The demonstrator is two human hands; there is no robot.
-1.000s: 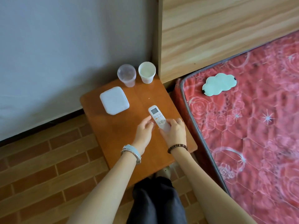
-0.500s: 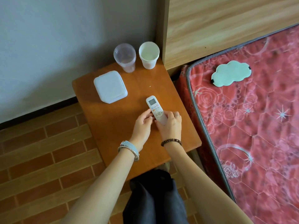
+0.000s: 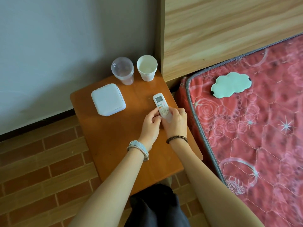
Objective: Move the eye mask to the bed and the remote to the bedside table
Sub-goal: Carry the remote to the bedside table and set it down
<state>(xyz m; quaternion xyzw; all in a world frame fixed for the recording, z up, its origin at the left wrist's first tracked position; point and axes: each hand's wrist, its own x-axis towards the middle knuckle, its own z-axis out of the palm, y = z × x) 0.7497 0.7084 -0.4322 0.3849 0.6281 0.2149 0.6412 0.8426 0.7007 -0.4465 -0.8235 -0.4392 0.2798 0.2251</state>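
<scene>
My fingers (image 3: 170, 112) on both hands pinched the remote's (image 3: 161, 106) lower end. Its screen end pointed away from me, up the worktop (image 3: 114, 136).

White remote (image 3: 161, 106), orange-brown bedside table (image 3: 114, 145), pale mint eye mask (image 3: 229, 85) on red floral-patterned bed (image 3: 262, 136); box (image 3: 108, 99) white, perhaps faintly lilac
</scene>
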